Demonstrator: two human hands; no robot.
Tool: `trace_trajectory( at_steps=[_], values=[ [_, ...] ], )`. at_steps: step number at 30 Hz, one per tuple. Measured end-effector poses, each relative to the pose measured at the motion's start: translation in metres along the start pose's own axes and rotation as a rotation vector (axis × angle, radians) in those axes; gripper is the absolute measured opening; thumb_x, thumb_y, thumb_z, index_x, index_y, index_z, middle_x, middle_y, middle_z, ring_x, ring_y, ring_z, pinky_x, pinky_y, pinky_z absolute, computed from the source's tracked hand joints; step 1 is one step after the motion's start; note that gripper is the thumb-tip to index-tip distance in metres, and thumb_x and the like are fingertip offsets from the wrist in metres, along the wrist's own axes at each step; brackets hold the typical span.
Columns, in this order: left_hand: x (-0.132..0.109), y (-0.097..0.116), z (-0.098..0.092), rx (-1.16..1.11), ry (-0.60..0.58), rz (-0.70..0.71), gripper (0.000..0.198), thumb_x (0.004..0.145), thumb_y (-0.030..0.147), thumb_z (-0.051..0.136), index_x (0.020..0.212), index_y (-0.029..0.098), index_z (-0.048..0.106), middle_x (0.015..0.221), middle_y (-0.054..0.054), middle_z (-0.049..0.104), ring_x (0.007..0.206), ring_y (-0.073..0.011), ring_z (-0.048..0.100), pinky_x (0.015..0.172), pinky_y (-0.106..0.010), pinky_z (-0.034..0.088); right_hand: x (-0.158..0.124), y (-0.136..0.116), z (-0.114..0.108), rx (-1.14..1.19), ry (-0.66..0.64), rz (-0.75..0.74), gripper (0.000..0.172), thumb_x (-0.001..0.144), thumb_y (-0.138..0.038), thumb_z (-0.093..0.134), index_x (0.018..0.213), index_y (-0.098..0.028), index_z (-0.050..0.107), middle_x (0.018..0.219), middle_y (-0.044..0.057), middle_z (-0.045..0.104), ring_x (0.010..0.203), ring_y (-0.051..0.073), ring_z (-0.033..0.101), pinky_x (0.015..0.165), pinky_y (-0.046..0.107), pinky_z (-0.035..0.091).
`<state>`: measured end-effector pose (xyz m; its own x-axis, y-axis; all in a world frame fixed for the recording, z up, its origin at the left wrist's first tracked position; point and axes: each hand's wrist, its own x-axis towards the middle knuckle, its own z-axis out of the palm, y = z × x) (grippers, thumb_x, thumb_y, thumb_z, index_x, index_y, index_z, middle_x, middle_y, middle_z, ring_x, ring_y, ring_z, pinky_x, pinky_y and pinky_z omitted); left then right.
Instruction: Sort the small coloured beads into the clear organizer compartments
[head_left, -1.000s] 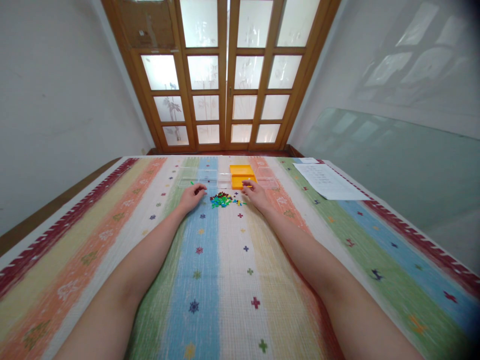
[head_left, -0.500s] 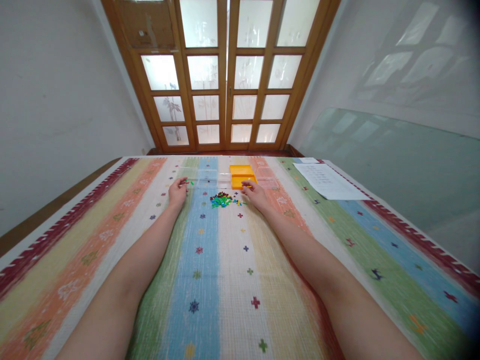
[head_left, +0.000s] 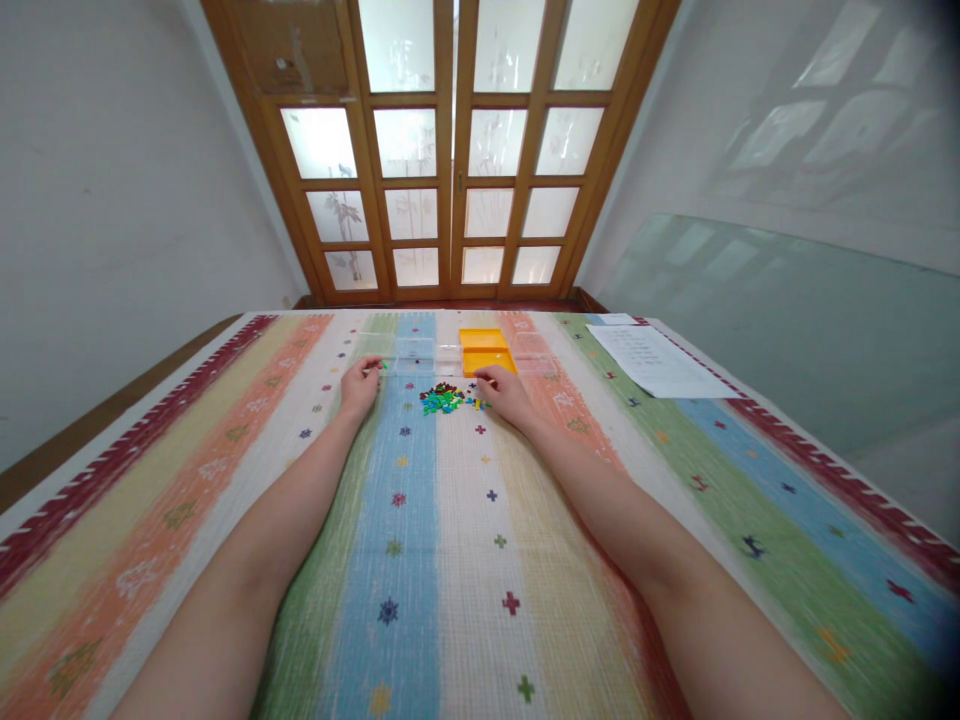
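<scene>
My left hand (head_left: 361, 386) is closed, its fingertips drawn together at the near edge of a clear plastic box (head_left: 414, 348). A small green piece (head_left: 383, 365) shows right at those fingertips; whether it is gripped I cannot tell. On the cloth between my hands lies a pile of tiny coloured pieces (head_left: 441, 400), mostly green and blue, with dark red ones at the back. My right hand (head_left: 504, 394) is closed in a pinch over the scattered yellow and blue bits at the pile's right side. What its fingertips hold is too small to make out.
A yellow open box (head_left: 484, 340) stands just behind my right hand, with another clear container (head_left: 534, 350) beside it. Printed paper sheets (head_left: 660, 362) lie at the far right of the striped tablecloth (head_left: 465, 540). Glazed wooden doors (head_left: 454, 200) rise behind the table.
My right hand has moved slightly left and nearer me, from the yellow box's front edge to the loose pieces. My left hand has shifted slightly right, up to the green piece.
</scene>
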<state>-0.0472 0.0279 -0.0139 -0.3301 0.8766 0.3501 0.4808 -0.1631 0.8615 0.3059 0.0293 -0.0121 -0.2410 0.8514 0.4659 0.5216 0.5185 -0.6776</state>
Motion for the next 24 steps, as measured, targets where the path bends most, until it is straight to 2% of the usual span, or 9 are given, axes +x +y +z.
trace_trajectory(
  at_steps=[5, 10, 13, 17, 24],
  values=[
    [-0.009, 0.011, 0.002, 0.151, -0.098, 0.152, 0.028, 0.09, 0.026, 0.056, 0.109, 0.021, 0.076, 0.102, -0.006, 0.077, 0.082, -0.0205, 0.066, 0.082, -0.034, 0.053, -0.005, -0.015, 0.003, -0.179, -0.165, -0.279, 0.021, 0.099, -0.025, 0.062, 0.115, -0.022, 0.076, 0.113, 0.011, 0.073, 0.11, 0.025, 0.064, 0.1, 0.042, 0.05],
    [-0.015, 0.018, 0.006, 0.207, -0.232, 0.258, 0.027, 0.092, 0.026, 0.054, 0.106, 0.022, 0.077, 0.1, -0.006, 0.077, 0.082, -0.021, 0.065, 0.084, -0.035, 0.052, -0.01, -0.03, 0.009, -0.23, -0.26, -0.412, 0.031, 0.099, -0.026, 0.066, 0.128, -0.025, 0.073, 0.129, 0.012, 0.068, 0.121, 0.028, 0.06, 0.107, 0.046, 0.048],
    [-0.018, 0.02, 0.007, 0.244, -0.277, 0.307, 0.027, 0.093, 0.026, 0.054, 0.106, 0.023, 0.077, 0.1, -0.006, 0.076, 0.082, -0.0213, 0.065, 0.085, -0.036, 0.051, -0.011, -0.033, 0.01, -0.251, -0.275, -0.439, 0.031, 0.098, -0.022, 0.066, 0.128, -0.027, 0.074, 0.132, 0.011, 0.067, 0.124, 0.027, 0.059, 0.109, 0.046, 0.047],
    [-0.026, 0.03, 0.011, 0.288, -0.337, 0.38, 0.026, 0.094, 0.025, 0.054, 0.106, 0.022, 0.077, 0.099, -0.006, 0.075, 0.087, -0.0224, 0.065, 0.088, -0.037, 0.051, -0.01, -0.032, 0.008, -0.26, -0.263, -0.44, 0.024, 0.098, -0.019, 0.065, 0.118, -0.025, 0.076, 0.129, 0.011, 0.068, 0.121, 0.027, 0.06, 0.106, 0.044, 0.048],
    [-0.048, 0.06, 0.019, 0.345, -0.554, 0.616, 0.024, 0.096, 0.028, 0.059, 0.111, 0.024, 0.077, 0.107, -0.008, 0.071, 0.102, -0.0241, 0.065, 0.096, -0.039, 0.051, -0.01, -0.031, 0.004, -0.223, -0.265, -0.407, 0.023, 0.097, -0.021, 0.067, 0.118, -0.025, 0.076, 0.122, 0.01, 0.07, 0.116, 0.026, 0.062, 0.104, 0.042, 0.05]
  ],
)
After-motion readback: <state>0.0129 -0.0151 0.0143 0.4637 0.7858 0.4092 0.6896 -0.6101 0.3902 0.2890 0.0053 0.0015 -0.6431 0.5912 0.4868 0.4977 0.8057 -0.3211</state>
